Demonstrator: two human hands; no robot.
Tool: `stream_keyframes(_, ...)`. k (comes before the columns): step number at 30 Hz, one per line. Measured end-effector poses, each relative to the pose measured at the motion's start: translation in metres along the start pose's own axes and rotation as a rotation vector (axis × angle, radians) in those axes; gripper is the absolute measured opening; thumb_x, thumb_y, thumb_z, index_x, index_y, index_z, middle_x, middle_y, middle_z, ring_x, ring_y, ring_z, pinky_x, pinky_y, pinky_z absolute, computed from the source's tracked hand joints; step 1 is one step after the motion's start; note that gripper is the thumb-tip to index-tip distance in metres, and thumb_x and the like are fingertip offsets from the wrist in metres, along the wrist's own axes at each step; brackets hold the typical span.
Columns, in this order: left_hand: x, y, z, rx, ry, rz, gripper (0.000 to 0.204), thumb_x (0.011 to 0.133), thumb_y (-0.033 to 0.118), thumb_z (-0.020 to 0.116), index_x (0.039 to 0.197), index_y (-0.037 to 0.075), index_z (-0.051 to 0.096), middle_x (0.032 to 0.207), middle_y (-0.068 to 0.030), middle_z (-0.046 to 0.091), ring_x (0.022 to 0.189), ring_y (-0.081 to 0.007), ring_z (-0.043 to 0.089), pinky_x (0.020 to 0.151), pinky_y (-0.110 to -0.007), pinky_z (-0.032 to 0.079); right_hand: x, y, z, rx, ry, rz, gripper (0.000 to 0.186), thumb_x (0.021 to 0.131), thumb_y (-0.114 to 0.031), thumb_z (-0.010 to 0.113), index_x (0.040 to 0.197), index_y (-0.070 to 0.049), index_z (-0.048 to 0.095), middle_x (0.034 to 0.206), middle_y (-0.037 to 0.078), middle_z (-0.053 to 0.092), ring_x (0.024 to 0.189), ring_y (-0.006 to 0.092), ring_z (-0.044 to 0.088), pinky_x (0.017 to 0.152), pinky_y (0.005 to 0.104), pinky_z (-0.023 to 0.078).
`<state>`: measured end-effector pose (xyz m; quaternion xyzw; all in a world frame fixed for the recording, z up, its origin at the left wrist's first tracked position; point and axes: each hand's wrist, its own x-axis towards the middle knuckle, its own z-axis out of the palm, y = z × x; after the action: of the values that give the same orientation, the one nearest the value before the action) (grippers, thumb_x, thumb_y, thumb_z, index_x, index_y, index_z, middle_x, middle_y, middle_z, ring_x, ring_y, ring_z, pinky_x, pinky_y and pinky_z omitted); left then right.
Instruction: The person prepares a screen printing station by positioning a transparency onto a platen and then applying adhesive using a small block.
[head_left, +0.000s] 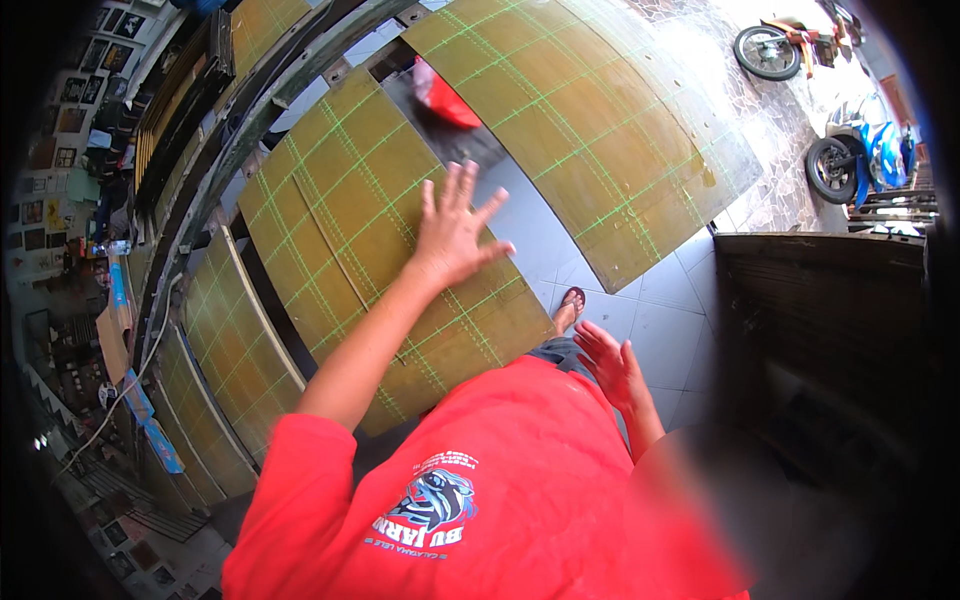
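- Centre sheet: 1 olive-yellow panel with green grid lines, lying directly in front of the person; 1 thin lengthwise strip or seam on it, cannot tell which.
- Hands: 2, both empty. Left hand open, fingers spread, over the centre sheet's right edge; contact cannot be told. Right hand open, fingers extended and together, above the floor beside the body.
- Neighbouring sheets, same green grid: 1 right-hand panel, apart from the centre sheet across a gap; at least 2 on the left, counting the nearer left panel and the outer left panel.
- In the gap, far end: 1 red-and-pink item, cloth or bag unclear.
- Floor: pale tiles; 1 sandalled foot visible.
- Right side: 1 dark brown wooden piece.
- Upper right: 2 motorcycles, 1 orange-red motorcycle and 1 blue motorcycle.
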<state>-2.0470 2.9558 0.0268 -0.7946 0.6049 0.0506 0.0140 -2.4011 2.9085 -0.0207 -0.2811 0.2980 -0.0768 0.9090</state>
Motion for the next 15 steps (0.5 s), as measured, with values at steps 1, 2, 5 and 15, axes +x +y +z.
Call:
stream_keyframes(1,0.001,-0.013,0.003,-0.019,0.028,-0.074,0.088,0.077,0.085,0.032,0.147,0.032,0.039,0.159,-0.0208,0.005,0.147,-0.0407,0.003,0.113,-0.063,0.004,-0.015,-0.004,-0.003,-0.029,0.035,0.001,0.086,0.090,-0.070,0.040,0.146,-0.005,0.035,0.151,0.011,0.037,0.138,0.0233,0.034,0.113,0.0387,0.024)
stream_keyframes(2,0.002,-0.027,0.006,-0.039,0.060,-0.149,0.089,0.077,0.085,0.031,0.147,0.031,0.039,0.159,-0.0206,0.005,0.147,-0.0404,0.003,0.113,-0.063,0.004,-0.027,-0.010,-0.006,-0.062,0.068,-0.001,0.082,0.092,-0.066,0.041,0.146,-0.004,0.036,0.150,0.011,0.038,0.137,0.0237,0.036,0.113,0.0390,0.025)
stream_keyframes(5,-0.010,-0.023,0.006,-0.103,0.049,-0.054,0.088,0.078,0.084,0.032,0.143,0.028,0.045,0.159,-0.0199,0.008,0.147,-0.0406,0.004,0.114,-0.062,0.006,-0.052,-0.029,-0.012,-0.256,0.104,-0.062,0.072,0.095,-0.058,0.042,0.143,-0.003,0.041,0.145,0.013,0.044,0.134,0.0249,0.042,0.112,0.0393,0.027)
stream_keyframes(15,-0.105,-0.001,-0.036,-0.740,0.135,-0.132,0.043,0.089,0.047,0.060,0.106,0.009,0.068,0.130,-0.0183,0.055,0.123,-0.0377,0.049,0.103,-0.047,0.039,-0.091,0.002,-0.111,-0.431,0.723,0.093,0.045,0.098,-0.041,0.051,0.127,-0.008,0.056,0.125,0.005,0.060,0.110,0.0185,0.059,0.088,0.0303,0.043)
